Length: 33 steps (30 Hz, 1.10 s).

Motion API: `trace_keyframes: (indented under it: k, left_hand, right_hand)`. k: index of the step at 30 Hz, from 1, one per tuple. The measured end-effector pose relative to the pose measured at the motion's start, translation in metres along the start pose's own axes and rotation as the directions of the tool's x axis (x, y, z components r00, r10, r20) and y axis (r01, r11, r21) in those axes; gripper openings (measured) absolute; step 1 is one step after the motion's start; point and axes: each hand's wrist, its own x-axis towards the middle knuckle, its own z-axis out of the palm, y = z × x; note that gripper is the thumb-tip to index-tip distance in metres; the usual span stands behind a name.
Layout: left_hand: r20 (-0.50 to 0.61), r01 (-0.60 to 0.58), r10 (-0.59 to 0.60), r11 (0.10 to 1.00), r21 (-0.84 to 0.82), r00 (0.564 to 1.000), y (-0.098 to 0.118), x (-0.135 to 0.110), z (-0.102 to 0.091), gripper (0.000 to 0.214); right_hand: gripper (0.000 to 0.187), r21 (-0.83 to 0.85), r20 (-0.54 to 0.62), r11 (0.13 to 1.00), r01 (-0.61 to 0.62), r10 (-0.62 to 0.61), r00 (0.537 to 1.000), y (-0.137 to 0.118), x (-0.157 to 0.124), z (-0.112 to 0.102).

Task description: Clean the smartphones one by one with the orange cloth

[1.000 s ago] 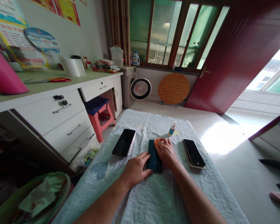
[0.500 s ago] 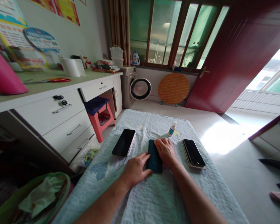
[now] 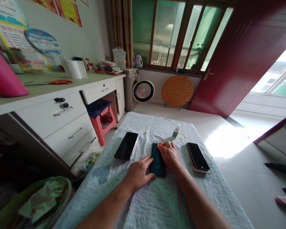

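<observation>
A dark teal phone (image 3: 158, 167) lies flat, back side up, on the cloth-covered table. My left hand (image 3: 139, 171) holds it by its left edge, with fingertips near the middle of that side and thumb by the lower corner. My right hand (image 3: 170, 154) pinches a small orange cleaning pad (image 3: 160, 145) against the phone's upper right part; most of the pad is hidden under the fingers. Beyond the right hand stands a small spray bottle (image 3: 175, 132) with a white top. Two more phones lie alongside, a black phone (image 3: 127, 146) on the left and another phone (image 3: 197, 156) on the right.
A pale blue quilted cloth (image 3: 143, 206) covers the table. To the left are a white desk (image 3: 59, 117), a pink stool (image 3: 105, 125) and a lined waste basket (image 3: 66, 187). A washing machine (image 3: 131, 89) with its door open stands at the back, near a round wooden tabletop (image 3: 177, 91).
The right fingers and orange pad have shifted very slightly on the phone, and more of the pad's edge shows. My left hand and the phone stay in place.
</observation>
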Motion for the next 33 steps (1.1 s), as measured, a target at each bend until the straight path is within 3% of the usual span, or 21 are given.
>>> trace_keyframes:
  k: [8,20,33]
  left_hand:
    - [-0.008,0.000,0.000,1.000,-0.001,1.000,0.000,0.001,0.000,0.062]
    - [-0.022,-0.008,0.007,0.999,-0.045,1.000,-0.002,0.001,0.003,0.062]
    - [-0.014,0.001,-0.001,1.000,-0.012,1.000,0.000,0.001,0.000,0.061]
  right_hand:
    - [0.027,-0.008,0.014,1.000,0.000,0.001,1.000,-0.003,0.001,-0.001]
    - [0.026,0.075,0.083,0.983,0.170,-0.176,0.981,-0.023,-0.002,-0.005]
    - [0.023,-0.144,0.098,0.987,-0.067,0.081,0.992,-0.010,0.009,-0.002]
